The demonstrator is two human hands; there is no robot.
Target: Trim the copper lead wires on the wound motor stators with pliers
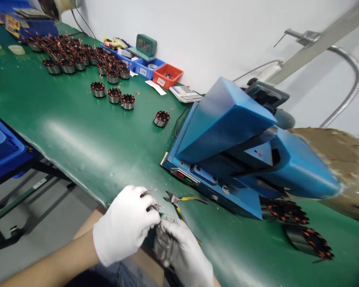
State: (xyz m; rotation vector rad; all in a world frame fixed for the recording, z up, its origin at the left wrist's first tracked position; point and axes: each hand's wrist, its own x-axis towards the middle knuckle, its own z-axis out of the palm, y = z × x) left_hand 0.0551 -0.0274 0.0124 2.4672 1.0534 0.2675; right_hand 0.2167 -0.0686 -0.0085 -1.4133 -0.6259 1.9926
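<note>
Left fingers: the gloved left hand (124,225) is curled tight round a small wound stator (148,201), of which only a dark edge and thin wire ends show above the glove.
Right fingers: the gloved right hand (182,251) is clenched just beside the left, its grey fingertips (163,239) meeting the left hand's; what it grips is hidden, and I cannot tell whether it also pinches the wires.
Stator's place: held in the air at the near edge of the green desk (86,139), between both hands.
Pliers: yellow-handled cutters (182,201) lie on the desk just beyond the hands, touched by neither.
Blue machine: a blue housing (227,131) sits on the desk to the right of the hands, near the cutters.
Near stators: two dark copper-wound stators (299,227) lie to the right, beside the machine's base.
Single stator: one stands alone (162,118) mid-desk, well apart from the hands.
Far stators: a row of three (113,95) and a large cluster (77,57) beyond.
Back wall: blue and red bins (158,71), a calculator (184,93), a green clock (146,44).
</note>
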